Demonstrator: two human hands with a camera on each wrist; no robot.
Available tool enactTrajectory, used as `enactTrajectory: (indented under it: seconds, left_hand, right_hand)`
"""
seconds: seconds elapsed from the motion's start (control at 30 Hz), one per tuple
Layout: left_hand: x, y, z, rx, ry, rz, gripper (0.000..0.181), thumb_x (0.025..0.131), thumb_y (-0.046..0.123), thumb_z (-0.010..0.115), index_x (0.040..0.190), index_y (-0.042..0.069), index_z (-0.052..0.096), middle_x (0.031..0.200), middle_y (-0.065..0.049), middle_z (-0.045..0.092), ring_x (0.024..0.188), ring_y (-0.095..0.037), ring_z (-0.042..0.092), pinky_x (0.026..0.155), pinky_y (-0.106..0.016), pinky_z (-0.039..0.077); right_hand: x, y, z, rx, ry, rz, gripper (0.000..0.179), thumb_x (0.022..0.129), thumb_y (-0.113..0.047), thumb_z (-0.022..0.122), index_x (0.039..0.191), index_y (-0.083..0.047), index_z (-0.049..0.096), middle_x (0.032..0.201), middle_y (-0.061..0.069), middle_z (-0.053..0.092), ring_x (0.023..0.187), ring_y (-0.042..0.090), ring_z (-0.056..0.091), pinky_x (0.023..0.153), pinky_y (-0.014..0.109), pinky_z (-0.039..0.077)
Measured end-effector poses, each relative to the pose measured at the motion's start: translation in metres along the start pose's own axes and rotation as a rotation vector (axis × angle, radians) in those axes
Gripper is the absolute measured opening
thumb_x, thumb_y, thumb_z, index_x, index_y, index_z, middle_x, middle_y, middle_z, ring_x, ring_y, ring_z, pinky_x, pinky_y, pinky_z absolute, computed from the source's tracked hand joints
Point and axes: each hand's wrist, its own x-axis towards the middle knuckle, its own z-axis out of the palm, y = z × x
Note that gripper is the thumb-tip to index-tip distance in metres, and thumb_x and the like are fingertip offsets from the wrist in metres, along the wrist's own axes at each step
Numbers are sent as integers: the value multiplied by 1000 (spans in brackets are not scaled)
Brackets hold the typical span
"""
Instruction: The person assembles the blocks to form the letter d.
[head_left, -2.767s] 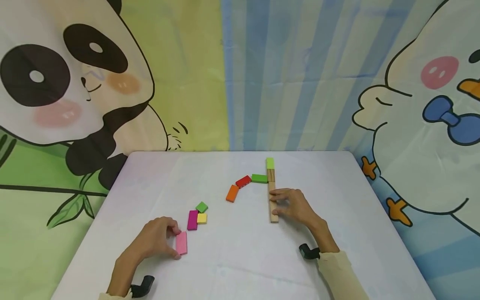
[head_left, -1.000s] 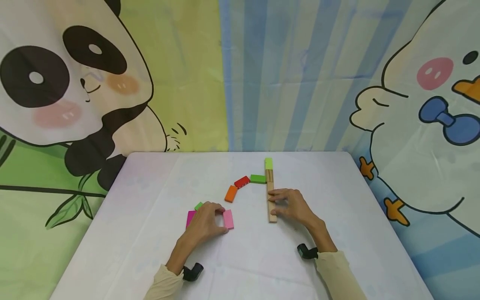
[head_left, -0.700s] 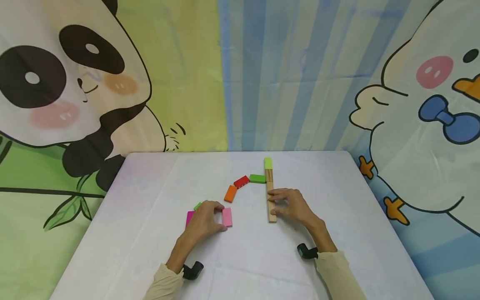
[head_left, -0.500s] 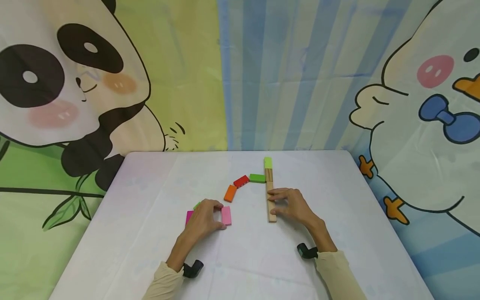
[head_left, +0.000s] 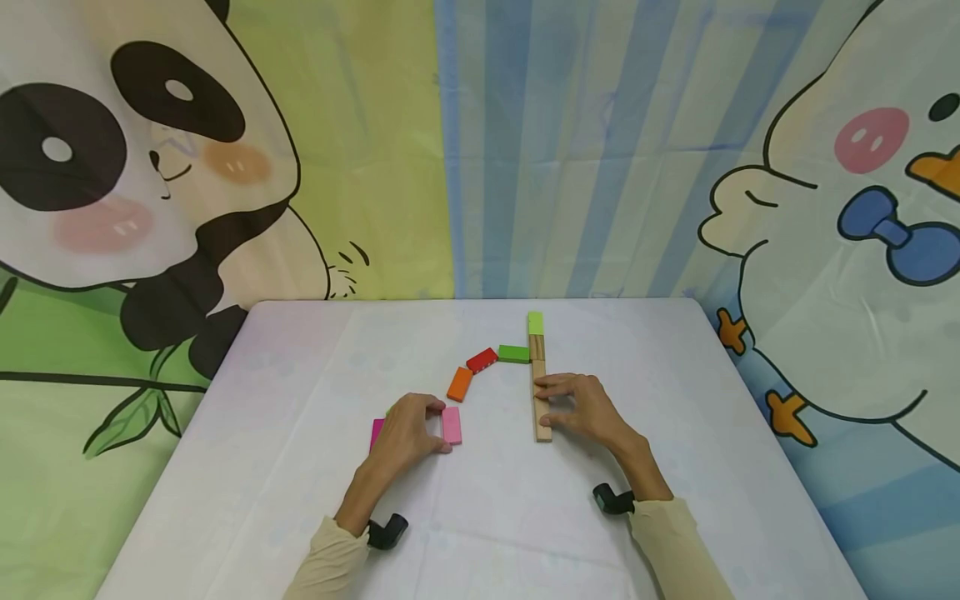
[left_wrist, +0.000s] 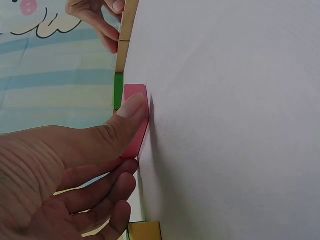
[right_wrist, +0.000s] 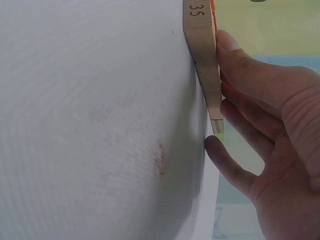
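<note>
My left hand (head_left: 405, 429) pinches a pink block (head_left: 452, 426) by its ends, thumb at the near end and fingers at the far end. In the left wrist view the thumb overlaps the pink block (left_wrist: 135, 145). An orange block (head_left: 460, 384) lies just beyond it, apart from it. My right hand (head_left: 588, 408) touches a straight row of plain wooden blocks (head_left: 541, 400) with its thumb and fingertips, from the right side. The right wrist view shows the thumb against a wooden block (right_wrist: 202, 50) marked 35.
A red block (head_left: 482, 360) and a green block (head_left: 513, 354) curve from the orange one to the wooden row. A light green block (head_left: 536, 323) caps the row. Partly behind my left hand lie a magenta block (head_left: 376, 433) and a yellow block (left_wrist: 145, 231). White cloth (head_left: 480, 533) covers the table.
My left hand has carried the pink block from the left of the table rightward, then slightly farther from me, near the orange block. My right hand has stayed at the wooden row.
</note>
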Motion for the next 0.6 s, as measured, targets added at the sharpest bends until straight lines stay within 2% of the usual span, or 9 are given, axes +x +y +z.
enactTrajectory:
  seconds: [0.33, 0.6]
  left_hand:
    - [4, -1, 2, 17, 15, -3, 59, 68, 16, 106, 120, 4, 80, 107, -8, 79, 97, -22, 68, 92, -42, 61]
    - [5, 1, 4, 42, 31, 21, 60, 67, 16, 107, 119, 3, 80, 106, -9, 79, 95, -22, 66, 90, -44, 59]
  right_hand:
    - [0, 4, 2, -4, 6, 2, 45, 76, -12, 99, 118, -6, 85, 140, 7, 77, 139, 36, 66, 117, 59, 50]
    - [0, 4, 1, 13, -9, 19, 47, 76, -12, 99, 120, -6, 84, 141, 5, 76, 142, 34, 65, 119, 57, 49]
